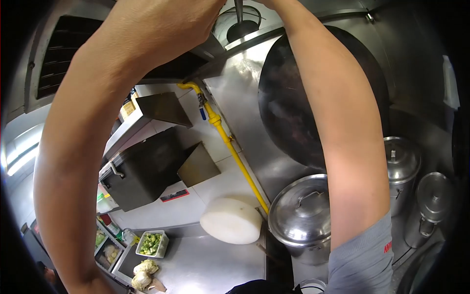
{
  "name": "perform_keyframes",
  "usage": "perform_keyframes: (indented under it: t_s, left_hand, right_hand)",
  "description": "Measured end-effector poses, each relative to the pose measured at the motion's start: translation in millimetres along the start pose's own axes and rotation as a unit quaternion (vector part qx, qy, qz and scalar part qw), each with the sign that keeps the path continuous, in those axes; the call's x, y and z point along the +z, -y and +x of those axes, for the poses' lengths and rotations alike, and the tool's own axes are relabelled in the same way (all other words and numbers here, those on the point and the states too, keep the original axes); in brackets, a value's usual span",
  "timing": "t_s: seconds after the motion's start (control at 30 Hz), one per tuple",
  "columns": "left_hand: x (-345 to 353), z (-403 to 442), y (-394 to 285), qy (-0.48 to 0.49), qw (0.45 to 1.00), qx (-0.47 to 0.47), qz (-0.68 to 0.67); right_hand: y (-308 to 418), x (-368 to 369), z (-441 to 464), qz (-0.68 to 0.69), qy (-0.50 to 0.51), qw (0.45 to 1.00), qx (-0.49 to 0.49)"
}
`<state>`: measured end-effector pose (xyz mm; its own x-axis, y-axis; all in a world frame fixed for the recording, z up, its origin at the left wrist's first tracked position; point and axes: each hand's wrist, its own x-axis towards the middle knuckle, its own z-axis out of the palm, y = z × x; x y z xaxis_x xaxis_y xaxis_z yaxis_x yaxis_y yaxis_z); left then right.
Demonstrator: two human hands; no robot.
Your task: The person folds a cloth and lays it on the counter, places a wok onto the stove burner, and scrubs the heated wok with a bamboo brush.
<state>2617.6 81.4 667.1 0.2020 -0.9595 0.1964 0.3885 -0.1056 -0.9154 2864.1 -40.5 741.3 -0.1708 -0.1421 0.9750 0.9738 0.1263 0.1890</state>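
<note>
Both bare arms reach up to the top edge of the head view. My left hand (201,27) is cut off there, and its fingers are out of sight. Only a sliver of my right hand (269,3) shows at the top, fingers hidden too. Between them a metal handle (239,11) rises from a dark round ladle-like head (242,30). What either hand holds cannot be made out. My right forearm passes in front of a large black wok (289,105), which has faint steam or haze over it.
Lidded steel pots (298,210) stand at the right. A yellow gas pipe (230,142) runs along the wall. Beside a thick white round block (231,220), a steel counter (196,259) bears a tub of chopped greens (152,244) and pale cabbage-like vegetables (144,274). A black box (144,169) is further left.
</note>
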Motion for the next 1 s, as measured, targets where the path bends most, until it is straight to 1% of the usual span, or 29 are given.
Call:
perform_keyframes:
  t_s: [0.03,0.07,0.1,0.13,0.2,0.23,0.3,0.33,0.37,0.4,0.43,0.47,0.5,0.6,0.63,0.67,0.73,0.77,0.83,0.87,0.9,0.93,1.0]
  left_hand:
    - [-3.3,0.0,-5.8,0.054,0.998,-0.04,-0.019]
    - [2.6,-2.3,-2.9,0.084,0.994,-0.057,-0.027]
    - [8.5,-4.7,-0.1,0.115,0.99,-0.075,-0.035]
    - [14.4,-7.0,2.8,0.144,0.984,-0.093,-0.042]
    - [36.3,-18.3,10.8,0.07,0.997,-0.036,0.02]
    - [40.2,-20.2,7.8,0.07,0.997,-0.038,0.018]
    - [44.2,-21.5,-0.3,0.152,0.984,-0.076,0.053]
    - [54.5,-23.3,0.1,0.153,0.984,-0.077,0.051]
    - [73.5,-26.0,1.8,0.15,0.984,-0.058,0.082]
    - [89.0,-26.5,1.4,0.147,0.982,-0.039,0.111]
    - [95.3,-21.3,-5.0,0.148,0.982,-0.039,0.107]
    - [102.3,-13.8,-12.8,0.188,0.975,-0.048,0.113]
    - [109.2,-7.7,-18.6,0.226,0.965,-0.059,0.119]
    - [148.2,0.2,-25.3,0.221,0.968,-0.087,0.082]
    - [154.2,4.9,-28.3,0.245,0.961,-0.097,0.087]
    - [159.0,4.3,-31.5,0.242,0.962,-0.097,0.083]
    - [144.7,3.7,-44.5,0.232,0.964,-0.104,0.082]
    - [147.1,4.4,-46.6,0.231,0.964,-0.107,0.079]
    - [149.8,0.0,-49.4,0.155,0.981,-0.115,0.025]
    - [151.5,-6.4,-58.6,0.065,0.989,-0.127,-0.033]
    - [146.7,-16.8,-66.3,0.032,0.988,-0.135,-0.071]
    - [132.0,-24.1,-85.3,-0.005,0.98,-0.156,-0.122]
    - [88.8,-55.5,-122.8,-0.047,0.953,-0.215,-0.208]
  right_hand:
    - [-23.1,-12.0,4.8,0.004,0.009,1.0,0.02]
    - [-38.1,-24.2,3.3,0.008,0.017,0.999,0.043]
    - [-37.7,-33.5,-4.1,0.05,0.013,0.997,0.065]
    - [-29.3,-37.6,-15.9,0.045,0.016,0.997,0.069]
    - [-17.6,-44.8,-36.1,0.117,-0.063,0.987,0.087]
    - [-19.9,-54.2,-39.7,0.114,-0.027,0.989,0.095]
    - [-13.2,-67.9,-55.2,0.114,-0.034,0.986,0.113]
    - [-9.4,-74.1,-63.5,0.115,-0.044,0.984,0.131]
    - [-6.3,-79.6,-71.2,0.144,-0.049,0.979,0.136]
    - [-3.8,-83.3,-81.6,0.144,-0.048,0.978,0.14]
    - [-2.6,-87.2,-93.1,0.172,-0.072,0.974,0.127]
    - [-0.8,-91.4,-102.6,0.198,-0.096,0.969,0.112]
    - [-1.3,-97.5,-108.8,0.203,-0.087,0.968,0.118]
    - [0.7,-102.9,-127.1,0.219,-0.089,0.967,0.096]
    - [3.7,-105.5,-131.5,0.214,-0.089,0.968,0.097]
    - [6.2,-107.8,-135.8,0.22,-0.087,0.967,0.094]
    - [21.8,-107.8,-146.3,0.222,-0.084,0.967,0.094]
    - [32.5,-107.2,-150.5,0.196,-0.084,0.973,0.086]
    - [56.6,-104.3,-162.1,0.146,-0.083,0.983,0.069]
    - [65.4,-103.3,-167.7,0.104,-0.083,0.989,0.059]
    - [83.3,-105.7,-180.3,0.062,-0.081,0.993,0.055]
    - [95.1,-108.5,-192.3,0.004,-0.08,0.995,0.052]
    - [125.1,-115.8,-220.0,-0.093,-0.055,0.992,0.058]
